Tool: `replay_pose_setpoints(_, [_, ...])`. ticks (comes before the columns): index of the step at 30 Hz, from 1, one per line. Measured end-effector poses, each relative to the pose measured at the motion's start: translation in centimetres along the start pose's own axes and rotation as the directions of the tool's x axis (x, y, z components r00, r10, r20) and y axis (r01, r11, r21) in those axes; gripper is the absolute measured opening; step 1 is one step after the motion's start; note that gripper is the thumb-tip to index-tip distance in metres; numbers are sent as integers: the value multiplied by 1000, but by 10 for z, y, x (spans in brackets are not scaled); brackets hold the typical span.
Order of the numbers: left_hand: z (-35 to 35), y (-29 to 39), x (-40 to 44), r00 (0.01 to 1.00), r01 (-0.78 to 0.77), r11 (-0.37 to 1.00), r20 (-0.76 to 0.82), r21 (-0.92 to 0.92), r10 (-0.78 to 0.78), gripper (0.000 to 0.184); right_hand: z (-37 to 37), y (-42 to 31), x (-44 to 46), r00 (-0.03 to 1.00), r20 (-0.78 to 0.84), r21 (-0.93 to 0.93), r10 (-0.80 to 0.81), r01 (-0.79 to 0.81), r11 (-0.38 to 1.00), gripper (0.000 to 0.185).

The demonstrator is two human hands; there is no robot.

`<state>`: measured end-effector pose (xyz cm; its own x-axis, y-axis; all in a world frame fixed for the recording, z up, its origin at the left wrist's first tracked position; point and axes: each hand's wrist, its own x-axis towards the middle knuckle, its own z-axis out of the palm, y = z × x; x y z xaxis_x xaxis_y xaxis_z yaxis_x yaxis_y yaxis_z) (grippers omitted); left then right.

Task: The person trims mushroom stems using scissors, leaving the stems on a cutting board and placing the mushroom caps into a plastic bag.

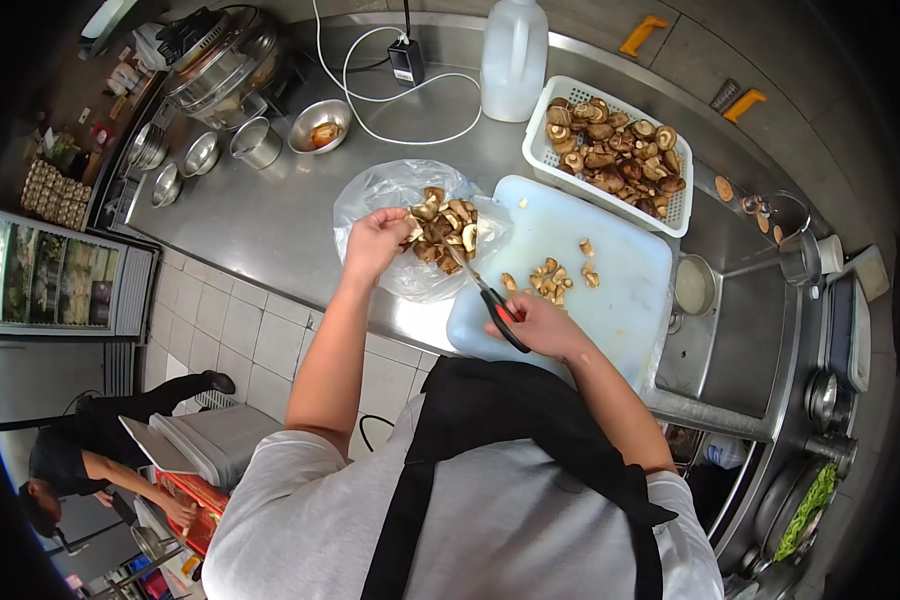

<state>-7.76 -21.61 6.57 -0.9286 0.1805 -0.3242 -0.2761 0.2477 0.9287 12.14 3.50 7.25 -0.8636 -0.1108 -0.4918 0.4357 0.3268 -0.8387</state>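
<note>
My left hand [377, 243] is closed in a pinch over a clear plastic bag [370, 190], with a pale piece of mushroom at its fingertips. Cut brown mushrooms [440, 235] lie heaped in the bag. Wrapped round the black and red handles of a pair of scissors [500, 310], my right hand [532, 325] is over the left part of a pale blue cutting board [620, 280]. The scissor blades point up and left to the heap. Mushroom stems [548, 278] are scattered on the board beside my right hand.
A white basket [685, 190] of whole mushrooms stands behind the board, next to a plastic jug [515, 60]. Metal bowls [320, 127] and a white cable [410, 140] are on the steel counter to the left. A sink [740, 340] lies right. Another person [80, 450] works at lower left.
</note>
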Motion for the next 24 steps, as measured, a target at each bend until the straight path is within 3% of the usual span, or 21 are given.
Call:
replay_pose_setpoints(1, [-3,3,1,999,-54,992,1,116,54,28,-2,3,-7,1000,-23,19,-18,18,1000,37])
replay_pose_setpoints(2, [-5,1,6,999,-53,992,0,116,54,28,-3,9,-11,998,-54,44,-43,46,998,39])
replay_pose_setpoints(4, [-7,0,19,990,-140,906,27,400,141,32,-9,13,-24,994,-99,34,-43,46,998,39])
replay_pose_setpoints(5, [-7,-1,25,989,-144,904,34,403,142,32,-12,15,-32,988,-146,23,-41,45,999,39])
replay_pose_setpoints(7, [-2,7,30,824,-437,563,62,702,563,33,-17,18,-48,979,-201,22,-39,44,999,40])
replay_pose_setpoints(8, [1,10,35,823,-444,558,73,701,563,33,-20,24,-55,971,-238,61,-12,27,998,41])
replay_pose_setpoints(10, [6,10,47,844,-533,529,367,660,391,37,-25,33,-70,952,-304,133,20,22,991,41])
replay_pose_setpoints(11, [9,7,52,836,-545,522,381,656,395,37,-27,36,-78,948,-318,139,22,23,990,41])
replay_pose_setpoints(13, [11,-4,59,659,-714,136,593,687,463,42,-32,43,-95,922,-381,224,74,14,974,41])
replay_pose_setpoints(14, [11,-5,61,715,-675,172,577,718,395,47,-33,54,-101,905,-422,225,55,46,973,41])
replay_pose_setpoints(15, [10,-2,62,693,-696,156,601,701,398,47,-34,62,-109,892,-448,237,62,52,970,41])
replay_pose_setpoints(17, [11,8,65,817,-528,168,443,833,370,41,-36,78,-124,840,-539,285,65,109,952,40])
replay_pose_setpoints(21, [36,36,69,717,-547,26,453,837,530,33,-30,116,-151,755,-639,436,146,200,877,32])
replay_pose_setpoints(23, [68,71,67,594,-663,23,507,748,624,26,-24,138,-160,695,-716,336,69,256,906,32])
replay_pose_setpoints(24, [93,96,61,593,-696,79,509,714,623,23,-21,142,-164,558,-817,99,-150,391,915,33])
